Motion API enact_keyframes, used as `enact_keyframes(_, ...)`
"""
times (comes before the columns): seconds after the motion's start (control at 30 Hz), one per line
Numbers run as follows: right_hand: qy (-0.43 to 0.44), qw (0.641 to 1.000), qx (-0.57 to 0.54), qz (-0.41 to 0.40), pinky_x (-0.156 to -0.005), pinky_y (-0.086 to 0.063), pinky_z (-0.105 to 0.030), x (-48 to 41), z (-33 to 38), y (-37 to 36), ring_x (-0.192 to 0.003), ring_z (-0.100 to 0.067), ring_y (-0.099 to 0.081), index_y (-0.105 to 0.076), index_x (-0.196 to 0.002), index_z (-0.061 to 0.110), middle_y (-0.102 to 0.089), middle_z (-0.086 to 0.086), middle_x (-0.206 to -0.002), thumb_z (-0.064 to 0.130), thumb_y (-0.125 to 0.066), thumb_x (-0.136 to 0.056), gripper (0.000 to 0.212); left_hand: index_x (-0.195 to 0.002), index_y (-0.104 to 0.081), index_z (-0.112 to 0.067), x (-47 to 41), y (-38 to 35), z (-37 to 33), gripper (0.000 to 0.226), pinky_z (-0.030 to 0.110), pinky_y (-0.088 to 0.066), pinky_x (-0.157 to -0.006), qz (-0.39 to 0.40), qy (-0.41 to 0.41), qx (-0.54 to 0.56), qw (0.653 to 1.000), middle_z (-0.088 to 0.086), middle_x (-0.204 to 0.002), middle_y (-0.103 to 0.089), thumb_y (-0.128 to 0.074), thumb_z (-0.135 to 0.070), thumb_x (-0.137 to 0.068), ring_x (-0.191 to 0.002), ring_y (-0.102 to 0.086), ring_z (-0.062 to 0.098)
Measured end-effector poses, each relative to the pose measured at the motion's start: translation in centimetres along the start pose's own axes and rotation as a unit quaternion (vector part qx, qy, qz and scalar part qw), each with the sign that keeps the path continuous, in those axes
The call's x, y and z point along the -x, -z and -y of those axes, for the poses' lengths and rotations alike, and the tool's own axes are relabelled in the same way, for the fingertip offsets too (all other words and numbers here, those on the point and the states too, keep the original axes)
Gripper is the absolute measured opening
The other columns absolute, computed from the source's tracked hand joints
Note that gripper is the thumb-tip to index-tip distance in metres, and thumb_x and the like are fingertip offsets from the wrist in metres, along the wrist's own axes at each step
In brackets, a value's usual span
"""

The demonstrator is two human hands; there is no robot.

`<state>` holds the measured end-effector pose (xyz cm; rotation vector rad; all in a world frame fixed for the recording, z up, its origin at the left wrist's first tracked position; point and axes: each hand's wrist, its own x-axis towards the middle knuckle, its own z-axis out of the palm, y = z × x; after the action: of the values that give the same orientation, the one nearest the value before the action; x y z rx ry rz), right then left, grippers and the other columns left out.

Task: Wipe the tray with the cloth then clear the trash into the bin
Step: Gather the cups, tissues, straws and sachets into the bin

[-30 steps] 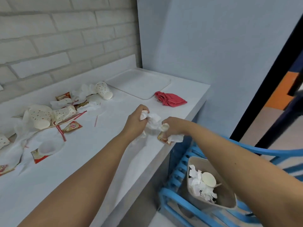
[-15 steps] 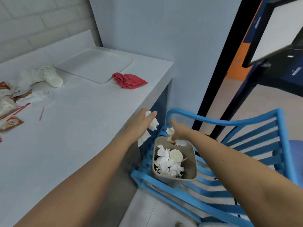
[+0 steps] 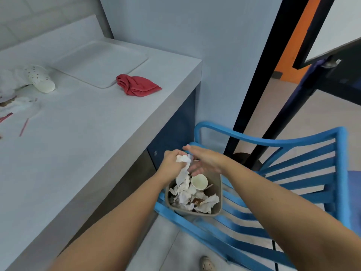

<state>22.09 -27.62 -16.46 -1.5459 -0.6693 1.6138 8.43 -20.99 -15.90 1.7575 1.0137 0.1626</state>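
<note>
left hand (image 3: 172, 163) gripping crumpled white tissue (image 3: 183, 159) just above the beige bin (image 3: 215, 185), right hand (image 3: 205, 160) beside it with straight fingers, holding nothing, bin on blue chair (image 3: 293, 163), red cloth (image 3: 138, 87) beside pale tray (image 3: 101, 63) on grey tabletop (image 3: 88, 143), light blue wall

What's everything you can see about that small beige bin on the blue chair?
The small beige bin, plastic by its look, stands upright and lidless on the blue slatted chair beside the white counter. It is nearly full of crumpled white paper, a paper cup and brown scraps. The left hand holds more paper over it; the right hand hovers open.
</note>
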Motion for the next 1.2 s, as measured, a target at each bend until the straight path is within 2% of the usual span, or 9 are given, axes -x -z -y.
enact_keyframes(0.1, -0.002, 0.999, 0.025, 0.032, -0.066, -0.055, -0.023, -0.7, -0.5, -0.2, -0.084, -0.015, -0.062, -0.051, -0.125, 0.014, -0.060, -0.005, -0.106, 0.027, -0.050, -0.098, 0.030, -0.098, -0.055, -0.016, -0.2, -1.5, 0.0, 0.015, 0.014, -0.044, -0.073, -0.004, -0.008, 0.019, 1.000, 0.007, -0.118, -0.045, -0.057, -0.008, -0.086, -0.090, -0.052, 0.007)
enact_keyframes(0.17, 0.003, 1.000, 0.014, 0.012, -0.065, -0.056, -0.022, -1.3, -1.0, -0.3, -0.085, -0.014, -0.061, -0.053, -0.121, 0.008, -0.059, -0.007, -0.105, 0.015, -0.057, -0.094, 0.028, -0.117, -0.049, -0.014, -0.3, -2.1, 0.1, 0.034, 0.018, -0.046, -0.081, -0.006, -0.003, 0.029, 1.000, 0.006, -0.121, -0.046, -0.061, -0.011, -0.085, -0.099, -0.052, 0.011)
enact_keyframes(0.37, 0.027, 0.982, 0.086, -0.165, -0.059, -0.053, -0.029, -3.2, -3.1, -0.1, -0.068, -0.019, -0.057, -0.054, -0.082, 0.012, -0.056, -0.012, -0.088, 0.002, -0.061, -0.084, 0.013, -0.144, -0.027, -0.023, -0.1, -2.3, 0.6, 0.069, 0.022, -0.039, -0.099, 0.016, -0.001, -0.007, 1.000, 0.001, -0.138, -0.036, -0.062, -0.006, -0.087, -0.122, -0.041, 0.011)
enact_keyframes(0.57, -0.028, 0.931, 0.200, -0.303, -0.091, -0.041, -0.032, -5.1, -7.2, -2.0, -0.116, -0.029, -0.050, -0.052, -0.121, 0.013, -0.056, -0.014, -0.120, 0.028, -0.057, -0.091, 0.034, -0.144, -0.029, -0.027, 0.6, 0.1, 1.2, 0.061, 0.021, -0.031, -0.098, -0.050, 0.001, -0.019, 0.999, -0.001, -0.145, -0.030, -0.055, -0.007, -0.091, -0.133, -0.034, 0.017)
enact_keyframes(0.8, -0.129, 0.914, 0.384, -0.034, -0.102, -0.037, -0.035, -5.9, -9.6, -5.5, -0.131, -0.033, -0.038, -0.027, -0.144, 0.008, -0.040, -0.018, -0.143, 0.028, -0.034, -0.101, 0.048, -0.142, -0.032, -0.026, 2.1, 1.8, 1.4, 0.058, 0.021, -0.034, -0.098, -0.085, 0.002, -0.025, 0.996, -0.002, -0.144, -0.031, -0.055, -0.010, -0.092, -0.129, -0.038, 0.016)
enact_keyframes(0.93, -0.116, 0.858, 0.498, -0.040, -0.109, -0.034, -0.036, -5.9, -6.6, -5.3, -0.133, -0.030, -0.038, -0.029, -0.145, 0.009, -0.035, -0.018, -0.146, 0.016, -0.038, -0.098, 0.048, -0.140, -0.035, -0.026, 2.7, 2.8, 1.7, 0.055, 0.026, -0.038, -0.102, -0.105, 0.000, -0.038, 0.994, -0.001, -0.142, -0.033, -0.054, -0.008, -0.092, -0.124, -0.042, 0.015)
enact_keyframes(1.03, -0.092, 0.830, 0.550, -0.022, -0.095, -0.045, -0.036, -5.2, -2.8, -5.6, -0.099, -0.024, -0.056, -0.061, -0.107, 0.011, -0.058, -0.015, -0.127, 0.016, -0.044, -0.097, 0.021, -0.132, -0.045, -0.024, 3.0, 3.5, 1.6, 0.046, 0.020, -0.039, -0.094, -0.143, -0.011, -0.027, 0.989, 0.001, -0.136, -0.038, -0.052, -0.005, -0.091, -0.112, -0.048, 0.011)
enact_keyframes(1.1, -0.082, 0.820, 0.566, -0.004, -0.081, -0.053, -0.034, -5.1, -0.5, -6.5, -0.075, -0.022, -0.058, -0.054, -0.071, 0.017, -0.072, -0.012, -0.095, 0.017, -0.053, -0.092, 0.021, -0.124, -0.053, -0.019, 3.4, 4.2, 1.3, 0.037, 0.010, -0.039, -0.084, -0.183, -0.031, -0.020, 0.982, 0.002, -0.129, -0.043, -0.051, -0.002, -0.091, -0.101, -0.052, 0.010)
enact_keyframes(1.2, -0.108, 0.783, 0.611, 0.041, -0.058, -0.046, -0.025, -4.3, 3.5, -9.1, -0.040, -0.011, -0.053, -0.052, -0.069, 0.012, -0.059, 0.000, -0.038, 0.025, -0.051, -0.094, 0.029, -0.108, -0.060, -0.014, 4.1, 6.0, 0.3, 0.028, -0.001, -0.039, -0.068, -0.260, -0.070, -0.026, 0.963, -0.002, -0.112, -0.050, -0.051, 0.002, -0.087, -0.075, -0.051, 0.003)
